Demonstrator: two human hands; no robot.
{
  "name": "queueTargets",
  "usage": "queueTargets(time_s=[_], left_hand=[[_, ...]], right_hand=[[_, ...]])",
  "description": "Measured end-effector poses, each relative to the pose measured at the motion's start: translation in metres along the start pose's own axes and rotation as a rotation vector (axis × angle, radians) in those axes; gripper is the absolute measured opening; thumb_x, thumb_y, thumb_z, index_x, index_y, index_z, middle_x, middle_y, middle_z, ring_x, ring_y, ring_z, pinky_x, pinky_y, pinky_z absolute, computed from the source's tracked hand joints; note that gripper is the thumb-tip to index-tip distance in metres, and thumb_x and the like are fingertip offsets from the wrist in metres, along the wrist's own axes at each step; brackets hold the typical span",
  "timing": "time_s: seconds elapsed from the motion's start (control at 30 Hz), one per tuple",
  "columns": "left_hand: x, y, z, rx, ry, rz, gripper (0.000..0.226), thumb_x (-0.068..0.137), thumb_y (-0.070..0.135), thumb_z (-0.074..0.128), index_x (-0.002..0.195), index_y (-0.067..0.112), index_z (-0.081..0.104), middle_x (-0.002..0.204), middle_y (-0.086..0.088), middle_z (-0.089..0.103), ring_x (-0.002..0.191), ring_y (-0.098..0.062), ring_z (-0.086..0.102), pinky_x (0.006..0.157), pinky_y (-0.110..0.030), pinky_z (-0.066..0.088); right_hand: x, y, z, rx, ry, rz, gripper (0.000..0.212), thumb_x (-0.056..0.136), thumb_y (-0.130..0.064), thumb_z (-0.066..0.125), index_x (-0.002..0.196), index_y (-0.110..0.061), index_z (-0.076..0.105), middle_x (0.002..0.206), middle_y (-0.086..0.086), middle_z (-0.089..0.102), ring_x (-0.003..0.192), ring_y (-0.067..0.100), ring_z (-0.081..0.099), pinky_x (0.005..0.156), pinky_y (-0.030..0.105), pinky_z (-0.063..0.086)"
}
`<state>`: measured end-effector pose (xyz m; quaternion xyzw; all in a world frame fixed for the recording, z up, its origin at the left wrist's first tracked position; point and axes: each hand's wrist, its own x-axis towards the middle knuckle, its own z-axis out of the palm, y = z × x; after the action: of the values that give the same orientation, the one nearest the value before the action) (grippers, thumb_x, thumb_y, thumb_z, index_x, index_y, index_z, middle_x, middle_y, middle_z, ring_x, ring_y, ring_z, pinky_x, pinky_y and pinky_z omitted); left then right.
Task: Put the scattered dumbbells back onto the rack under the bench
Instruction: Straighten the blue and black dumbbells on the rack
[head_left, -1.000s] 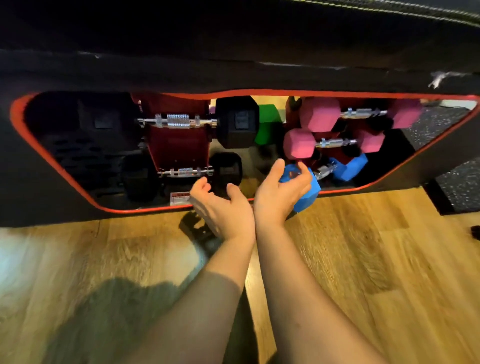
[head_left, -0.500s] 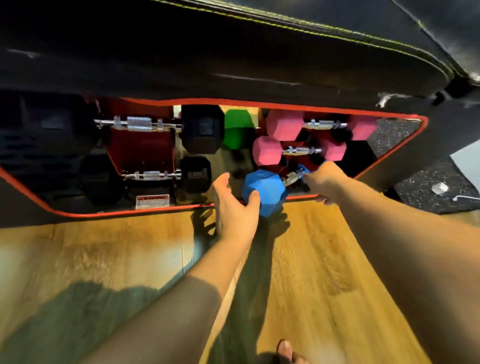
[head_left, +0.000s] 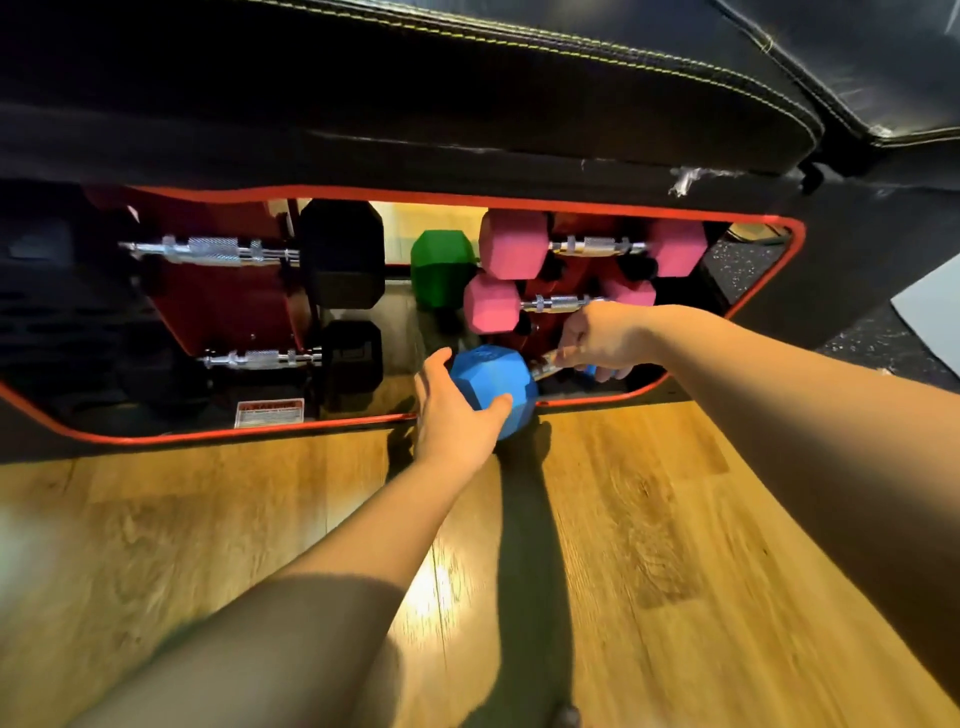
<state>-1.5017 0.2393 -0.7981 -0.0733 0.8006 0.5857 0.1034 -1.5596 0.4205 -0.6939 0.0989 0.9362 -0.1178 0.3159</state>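
Note:
A blue dumbbell (head_left: 493, 387) lies at the lower edge of the opening under the black bench (head_left: 415, 93), its near head sticking out over the wooden floor. My left hand (head_left: 452, 410) cups that near head from below and the left. My right hand (head_left: 597, 338) is closed around the dumbbell's chrome handle, hiding most of the far blue head. Above it, two pink dumbbells (head_left: 519, 247) rest on the red rack (head_left: 218, 301). Two black dumbbells (head_left: 343, 254) sit on the rack's left side. A green dumbbell head (head_left: 441, 267) shows behind, in the middle.
The red-trimmed frame (head_left: 467, 200) borders the opening and limits room around the rack. A wooden floor (head_left: 623, 519) stretches toward me. Dark speckled rubber matting (head_left: 883, 343) and a pale sheet (head_left: 930, 317) lie at the right.
My right hand has left the blue dumbbell's near head and gone to its handle deeper in the opening. My left hand now cups the near head. The view moved closer.

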Motion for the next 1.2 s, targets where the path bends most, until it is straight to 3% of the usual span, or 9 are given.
queueTargets(time_s=[0.1, 0.2, 0.43, 0.63, 0.73, 0.87, 1.03, 1.1, 1.2], left_hand=[[0.002, -0.002, 0.004, 0.023, -0.007, -0.027, 0.086, 0.081, 0.029, 0.076, 0.148, 0.024, 0.024, 0.151, -0.001, 0.029, 0.134, -0.03, 0.043, 0.092, -0.034, 0.042], [0.009, -0.006, 0.011, 0.037, -0.041, -0.019, 0.09, 0.079, 0.027, 0.079, 0.149, 0.022, 0.022, 0.15, -0.002, 0.029, 0.135, -0.028, 0.041, 0.099, -0.035, 0.041], [0.035, -0.005, 0.032, 0.129, -0.079, -0.041, 0.104, 0.073, 0.034, 0.084, 0.152, 0.02, 0.018, 0.148, -0.007, 0.028, 0.138, -0.026, 0.035, 0.107, -0.037, 0.037], [0.051, -0.021, 0.028, 0.121, -0.163, -0.05, 0.115, 0.067, 0.035, 0.089, 0.153, 0.018, 0.015, 0.148, -0.008, 0.031, 0.137, -0.024, 0.036, 0.107, -0.031, 0.036], [0.055, -0.033, 0.021, -0.007, -0.19, -0.104, 0.121, 0.059, 0.037, 0.092, 0.151, 0.024, 0.015, 0.147, -0.004, 0.038, 0.132, -0.022, 0.044, 0.108, -0.041, 0.044], [0.056, -0.04, 0.018, -0.213, -0.22, -0.271, 0.101, 0.069, 0.034, 0.087, 0.147, 0.037, 0.021, 0.139, 0.006, 0.049, 0.118, -0.018, 0.055, 0.088, -0.05, 0.057], [0.063, -0.042, 0.024, -0.376, -0.286, -0.34, 0.078, 0.081, 0.025, 0.077, 0.143, 0.037, 0.032, 0.135, 0.003, 0.055, 0.117, -0.024, 0.061, 0.088, -0.051, 0.056], [0.066, -0.042, 0.028, -0.485, -0.26, -0.356, 0.07, 0.084, 0.021, 0.073, 0.142, 0.032, 0.037, 0.132, -0.004, 0.058, 0.115, -0.028, 0.063, 0.086, -0.054, 0.057], [0.066, -0.043, 0.033, -0.514, -0.224, -0.344, 0.079, 0.074, 0.036, 0.081, 0.139, 0.031, 0.038, 0.13, -0.004, 0.061, 0.113, -0.027, 0.065, 0.09, -0.054, 0.056]], right_hand=[[0.012, 0.011, 0.013, 0.017, 0.026, -0.048, 0.031, 0.095, -0.036, 0.065, 0.106, -0.007, 0.067, 0.093, 0.012, 0.068, 0.076, 0.027, 0.07, 0.063, 0.036, 0.06], [0.027, 0.02, 0.033, 0.073, 0.03, -0.051, 0.036, 0.093, -0.038, 0.067, 0.112, -0.007, 0.066, 0.102, 0.02, 0.071, 0.078, 0.029, 0.068, 0.065, 0.04, 0.06], [0.043, 0.031, 0.063, 0.257, 0.014, -0.035, 0.07, 0.088, -0.043, 0.072, 0.141, -0.008, 0.043, 0.122, 0.011, 0.054, 0.098, 0.034, 0.064, 0.062, 0.043, 0.061], [0.039, 0.034, 0.113, 0.908, 0.058, -0.022, 0.032, 0.092, -0.033, 0.067, 0.118, -0.022, 0.051, 0.106, 0.005, 0.058, 0.08, 0.018, 0.058, 0.071, 0.043, 0.061], [0.041, 0.021, 0.138, 1.222, 0.021, 0.035, 0.041, 0.093, -0.041, 0.066, 0.123, -0.021, 0.047, 0.115, 0.006, 0.06, 0.085, 0.02, 0.062, 0.078, 0.048, 0.062], [0.051, -0.003, 0.163, 1.619, 0.082, 0.11, 0.056, 0.087, -0.045, 0.072, 0.125, -0.021, 0.039, 0.123, 0.005, 0.057, 0.105, 0.024, 0.067, 0.076, 0.048, 0.063], [0.058, -0.009, 0.171, 1.819, 0.074, 0.163, 0.066, 0.081, -0.044, 0.079, 0.128, -0.016, 0.042, 0.124, 0.013, 0.062, 0.103, 0.028, 0.07, 0.073, 0.045, 0.063], [0.06, -0.009, 0.173, 1.853, 0.066, 0.134, 0.059, 0.083, -0.043, 0.077, 0.125, -0.016, 0.046, 0.123, 0.014, 0.064, 0.105, 0.03, 0.07, 0.077, 0.046, 0.062], [0.062, -0.01, 0.179, 1.87, 0.073, 0.058, 0.043, 0.091, -0.041, 0.069, 0.122, -0.016, 0.054, 0.118, 0.013, 0.069, 0.107, 0.029, 0.071, 0.087, 0.05, 0.06]])
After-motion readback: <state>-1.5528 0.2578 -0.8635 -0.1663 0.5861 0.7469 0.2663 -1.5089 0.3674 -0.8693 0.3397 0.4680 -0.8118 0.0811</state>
